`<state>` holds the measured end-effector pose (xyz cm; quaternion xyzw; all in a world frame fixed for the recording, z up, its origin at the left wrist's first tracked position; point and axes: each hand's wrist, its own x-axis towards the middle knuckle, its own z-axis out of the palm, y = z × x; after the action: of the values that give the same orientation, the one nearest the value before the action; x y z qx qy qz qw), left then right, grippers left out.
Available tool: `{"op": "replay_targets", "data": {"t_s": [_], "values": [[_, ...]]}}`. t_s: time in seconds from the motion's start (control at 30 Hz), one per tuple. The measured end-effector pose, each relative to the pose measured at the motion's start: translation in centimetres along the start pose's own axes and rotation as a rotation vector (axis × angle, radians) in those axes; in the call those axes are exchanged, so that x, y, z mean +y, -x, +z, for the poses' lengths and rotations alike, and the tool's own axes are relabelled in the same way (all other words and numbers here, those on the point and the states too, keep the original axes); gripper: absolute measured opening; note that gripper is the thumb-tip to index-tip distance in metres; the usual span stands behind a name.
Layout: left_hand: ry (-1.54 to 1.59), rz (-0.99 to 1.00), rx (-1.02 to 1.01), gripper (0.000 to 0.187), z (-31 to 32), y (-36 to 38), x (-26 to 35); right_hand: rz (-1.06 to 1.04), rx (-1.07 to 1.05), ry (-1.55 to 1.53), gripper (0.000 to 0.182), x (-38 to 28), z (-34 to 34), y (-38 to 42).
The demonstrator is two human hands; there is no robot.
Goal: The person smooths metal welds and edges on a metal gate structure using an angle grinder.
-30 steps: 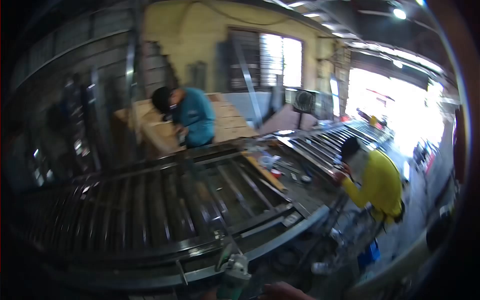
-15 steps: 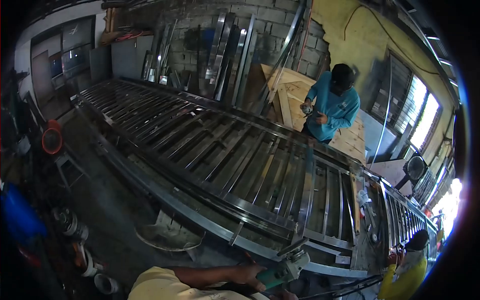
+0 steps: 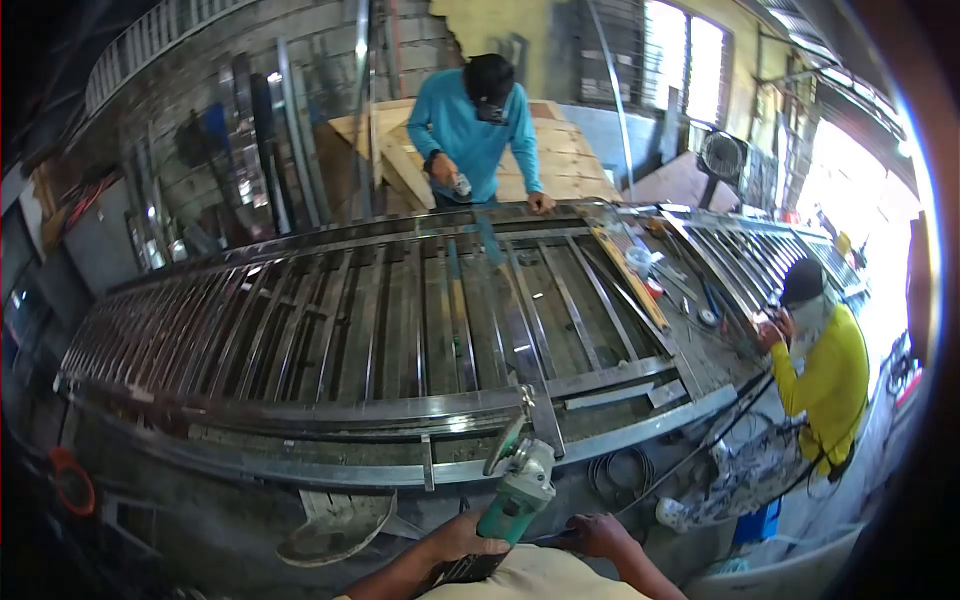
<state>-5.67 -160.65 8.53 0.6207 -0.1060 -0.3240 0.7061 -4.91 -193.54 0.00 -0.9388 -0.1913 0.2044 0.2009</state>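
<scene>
My left hand (image 3: 462, 538) is wrapped around the green body of an angle grinder (image 3: 512, 510), low in the middle of the head view. The grinder points up and away from me, its metal gear head and disc (image 3: 507, 442) overlapping the near rail of a long metal grille (image 3: 400, 408). My right hand (image 3: 603, 537) is closed to the right of the grinder, close to my body, by a thin dark thing at its fingers; I cannot tell what it holds.
Across the grille stands a person in a blue shirt (image 3: 472, 130) with a small power tool. A crouching person in yellow (image 3: 835, 375) works at the right. A round-seated stool (image 3: 340, 525) sits below the near rail; coiled cable (image 3: 620, 472) hangs nearby.
My view has turned right and levelled. The grinder has swung upright in my left hand, and my right hand has come into view. The person in blue now leans over the grille.
</scene>
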Motion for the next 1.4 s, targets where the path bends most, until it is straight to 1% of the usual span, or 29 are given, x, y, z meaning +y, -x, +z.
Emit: {"op": "replay_targets", "data": {"t_s": [0.03, 0.07, 0.17, 0.23, 0.27, 0.37, 0.57, 0.63, 0.67, 0.77, 0.8, 0.83, 0.9, 0.93, 0.97, 1.0, 1.13, 1.23, 1.27, 1.3, 1.37, 1.4], "values": [[-0.023, 0.004, -0.026, 0.070, -0.3, -0.2, -0.3, -0.004, -0.010, 0.012, 0.056, -0.2, -0.1, 0.0], [-0.044, 0.011, -0.047, 0.068, -0.5, -0.4, -0.4, -0.058, 0.070, 0.042, 0.049, -0.6, -0.4, 0.4], [-0.053, 0.010, -0.044, 0.068, -0.3, -0.6, 0.0, 0.025, -0.021, 0.003, 0.050, -0.6, -0.4, 0.3], [-0.071, 0.022, -0.018, 0.068, 0.1, -0.7, 0.6, 0.140, -0.172, -0.023, 0.062, -0.8, -0.9, 0.0], [-0.023, -0.011, -0.007, 0.068, 0.2, -0.9, 0.3, 0.145, -0.197, -0.042, 0.063, -1.0, -1.5, 0.1], [-0.011, -0.027, -0.021, 0.070, 0.5, -1.1, 0.8, 0.099, -0.186, 0.020, 0.064, 0.1, -0.6, -0.1], [-0.015, -0.026, 0.017, 0.070, 0.9, -1.1, 0.1, 0.075, -0.183, 0.006, 0.065, 0.0, -1.7, 0.2], [-0.056, -0.038, 0.004, 0.069, 0.7, -1.2, -0.3, 0.108, -0.256, -0.023, 0.066, -0.4, -2.3, 0.0], [-0.076, -0.042, -0.002, 0.068, 0.6, -1.2, -0.5, 0.139, -0.316, -0.038, 0.071, -0.8, -3.0, -0.1], [-0.087, -0.012, 0.009, 0.065, 0.8, -1.1, -0.1, 0.134, -0.263, -0.039, 0.077, -0.1, -1.9, 0.1], [-0.055, -0.045, 0.014, 0.065, 0.7, -1.1, 0.0, 0.133, -0.258, -0.028, 0.079, 0.1, -1.6, 0.1], [-0.066, -0.017, 0.018, 0.065, 0.8, -1.1, 0.1, 0.132, -0.254, -0.018, 0.081, 0.3, -1.4, 0.2], [-0.072, 0.018, 0.029, 0.065, 1.4, -0.9, 1.1, 0.128, -0.278, 0.080, 0.080, 0.1, -1.5, -0.1], [-0.085, 0.045, 0.012, 0.067, 1.5, -0.9, 1.4, 0.117, -0.239, 0.059, 0.076, 0.1, -1.4, 0.0], [-0.070, 0.026, 0.003, 0.068, 1.8, -0.8, 1.9, 0.107, -0.209, 0.035, 0.073, 0.0, -1.2, 0.2], [-0.029, -0.058, -0.046, 0.069, 1.3, -0.8, 1.3, 0.090, -0.173, 0.020, 0.068, -0.2, -1.2, 0.5], [-0.030, 0.030, -0.001, 0.067, 2.0, -0.9, 1.5, 0.021, -0.013, -0.022, 0.053, -0.3, -0.8, 0.9], [-0.194, 0.017, -0.039, 0.067, 1.3, -1.0, 1.5, 0.064, -0.080, -0.028, 0.058, -0.6, -0.8, 0.8], [-0.191, -0.006, -0.034, 0.069, 1.2, -1.0, 1.5, 0.068, -0.073, -0.022, 0.057, -0.8, -0.8, 0.8], [-0.103, 0.018, -0.029, 0.070, 1.4, -1.1, 1.1, 0.077, -0.063, -0.019, 0.057, -1.0, -0.9, 0.9], [-0.010, -0.013, -0.046, 0.073, 1.4, -0.9, 1.3, 0.058, -0.076, 0.003, 0.057, -1.6, -1.8, 0.9], [-0.014, -0.006, -0.049, 0.073, 1.5, -1.1, 1.5, 0.037, -0.029, -0.052, 0.057, -1.9, -2.1, 1.0]]}}
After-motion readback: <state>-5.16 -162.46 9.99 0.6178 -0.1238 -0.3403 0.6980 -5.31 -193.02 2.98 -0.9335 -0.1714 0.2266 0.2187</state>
